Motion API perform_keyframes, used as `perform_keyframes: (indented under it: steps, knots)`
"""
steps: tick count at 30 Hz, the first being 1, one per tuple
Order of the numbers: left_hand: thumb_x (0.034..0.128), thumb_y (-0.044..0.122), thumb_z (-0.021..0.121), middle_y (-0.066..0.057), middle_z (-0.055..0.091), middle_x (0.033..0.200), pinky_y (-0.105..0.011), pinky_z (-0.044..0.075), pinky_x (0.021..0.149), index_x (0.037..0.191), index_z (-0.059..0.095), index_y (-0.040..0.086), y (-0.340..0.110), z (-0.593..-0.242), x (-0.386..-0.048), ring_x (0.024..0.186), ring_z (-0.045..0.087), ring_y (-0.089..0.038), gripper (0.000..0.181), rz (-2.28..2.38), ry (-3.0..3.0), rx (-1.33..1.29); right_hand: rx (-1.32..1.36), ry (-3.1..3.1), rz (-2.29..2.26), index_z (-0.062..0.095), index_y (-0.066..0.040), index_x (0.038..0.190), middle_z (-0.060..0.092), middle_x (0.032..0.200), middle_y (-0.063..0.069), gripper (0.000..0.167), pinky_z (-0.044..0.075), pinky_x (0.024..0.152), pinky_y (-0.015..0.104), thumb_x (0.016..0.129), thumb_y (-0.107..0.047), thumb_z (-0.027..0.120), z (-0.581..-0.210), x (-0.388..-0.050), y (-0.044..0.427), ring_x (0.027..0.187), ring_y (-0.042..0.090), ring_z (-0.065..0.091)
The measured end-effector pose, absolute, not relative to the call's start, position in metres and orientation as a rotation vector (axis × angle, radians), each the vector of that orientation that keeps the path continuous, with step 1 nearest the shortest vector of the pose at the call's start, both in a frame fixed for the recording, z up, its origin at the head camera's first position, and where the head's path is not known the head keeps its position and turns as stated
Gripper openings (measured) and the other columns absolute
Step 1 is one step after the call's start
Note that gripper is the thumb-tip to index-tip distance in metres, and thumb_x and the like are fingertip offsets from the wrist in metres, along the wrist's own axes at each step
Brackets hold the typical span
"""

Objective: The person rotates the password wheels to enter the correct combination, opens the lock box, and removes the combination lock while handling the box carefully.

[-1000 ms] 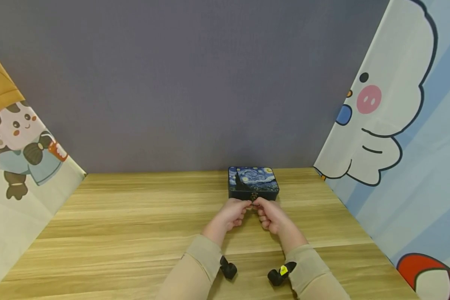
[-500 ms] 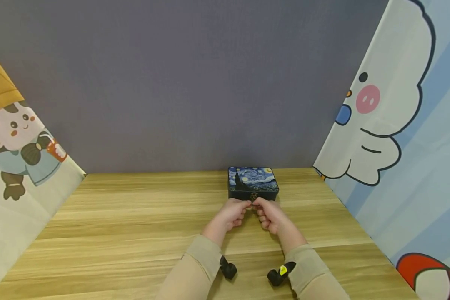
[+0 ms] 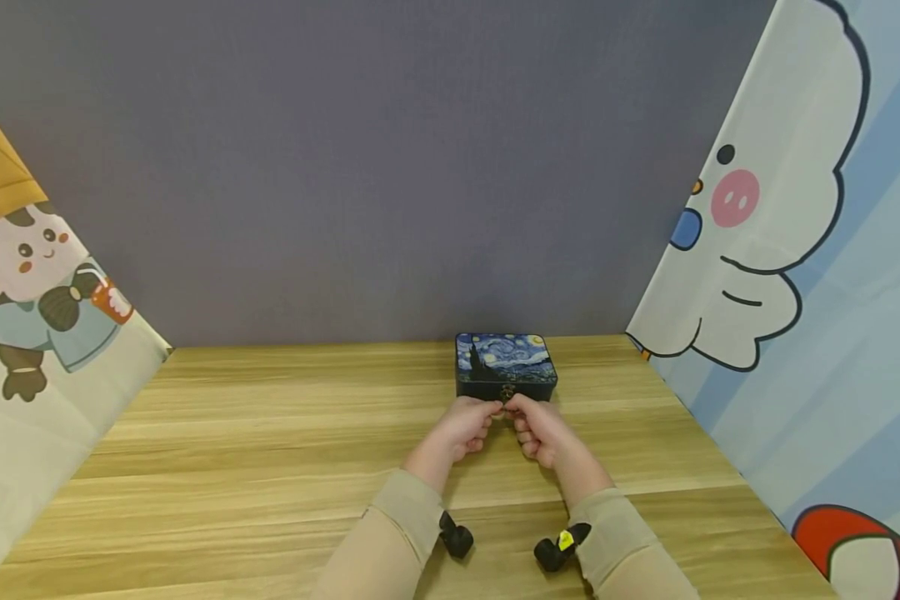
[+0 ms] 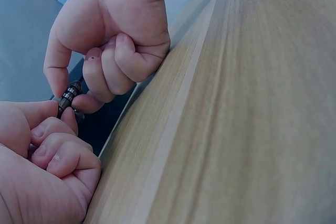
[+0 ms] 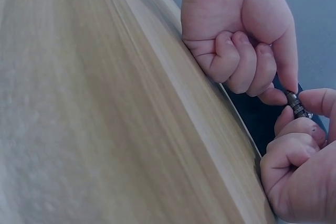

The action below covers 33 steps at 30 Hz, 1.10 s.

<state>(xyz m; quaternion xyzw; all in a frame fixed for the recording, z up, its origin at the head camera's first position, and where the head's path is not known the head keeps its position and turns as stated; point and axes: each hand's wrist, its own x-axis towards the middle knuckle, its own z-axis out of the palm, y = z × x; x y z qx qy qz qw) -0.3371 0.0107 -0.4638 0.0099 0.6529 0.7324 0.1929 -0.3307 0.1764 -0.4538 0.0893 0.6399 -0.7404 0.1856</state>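
A dark box with a swirling blue night-sky picture on its lid stands by the grey back wall, lid down. At its front, below a brass-coloured clasp, the two hands meet. My left hand pinches one end of a small dark metal cylinder with ridged rings. The other end is pinched by my right hand between thumb and forefinger. The remaining fingers of both hands are curled in. Fingertips cover part of the cylinder.
The box rests on a wood-grain tabletop, close to the grey back wall. Cartoon-printed sheets flank it, left and right. A black device is strapped at each sleeve cuff.
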Motion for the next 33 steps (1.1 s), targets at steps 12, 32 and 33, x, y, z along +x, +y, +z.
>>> perform_keyframes:
  steps: [12,32,33]
  knots:
    - [0.1033,0.024,0.06,0.006,0.032,0.058,-0.023,0.026,0.043,0.109,0.069,-0.004,0.0108,-0.4617,-0.3368,0.045,0.024,-0.007,0.03,2.031,1.844,0.021,0.27,1.83,-2.063,0.059,-0.007,0.081,0.031,0.055,-0.008,0.016,0.019,0.037,0.019,0.089,-0.021,0.061,-0.453,-0.3305,0.1754,0.041,0.004,0.022]
    - [0.1037,0.023,0.059,0.006,0.031,0.057,-0.023,0.024,0.042,0.109,0.067,-0.006,0.0111,-0.4624,-0.3363,0.045,0.022,-0.007,0.031,2.046,1.831,0.032,0.268,1.84,-2.049,0.059,-0.007,0.084,0.03,0.055,-0.008,0.018,0.018,0.037,0.02,0.09,-0.023,0.06,-0.4526,-0.3306,0.1763,0.041,0.004,0.021]
    - [0.1037,0.023,0.059,0.006,0.031,0.057,-0.023,0.024,0.042,0.109,0.068,-0.006,0.0111,-0.4621,-0.3363,0.044,0.022,-0.007,0.03,2.046,1.833,0.031,0.268,1.839,-2.05,0.059,-0.007,0.084,0.03,0.055,-0.008,0.018,0.018,0.037,0.02,0.09,-0.023,0.06,-0.4524,-0.3305,0.1764,0.041,0.004,0.021]
